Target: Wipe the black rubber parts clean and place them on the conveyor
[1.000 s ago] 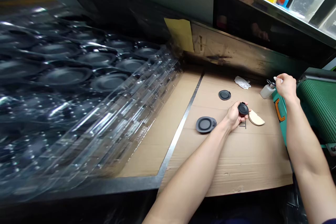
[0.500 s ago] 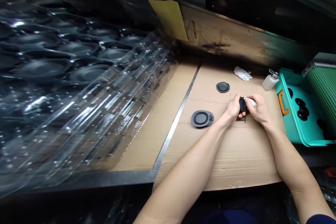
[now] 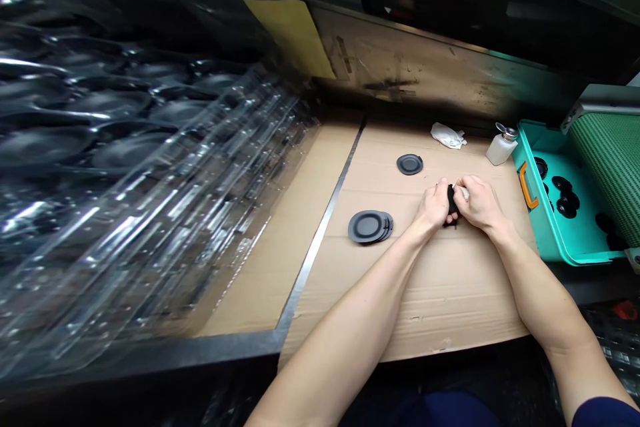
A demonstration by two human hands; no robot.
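My left hand (image 3: 433,207) is closed around a small black part (image 3: 452,199), mostly hidden by the fingers. Pressed against its right side, my right hand (image 3: 479,201) pinches a bit of white cloth or tissue (image 3: 465,193). Both hands meet just above the cardboard sheet (image 3: 450,300). To their left lies a short stack of black oval lids (image 3: 369,226), slightly fanned out. One more black lid (image 3: 409,164) rests alone beyond the hands.
Clear plastic trays (image 3: 165,213) holding dark round pieces are stacked at left. A crumpled white tissue (image 3: 449,135) and a white pump bottle (image 3: 501,147) stand at the back. At right is a teal bin (image 3: 550,240) with black pieces, beside a green conveyor belt (image 3: 607,153).
The camera view has turned slightly right. My right hand has come closer over the black part, its fingers now covering more of it and of the white cloth.
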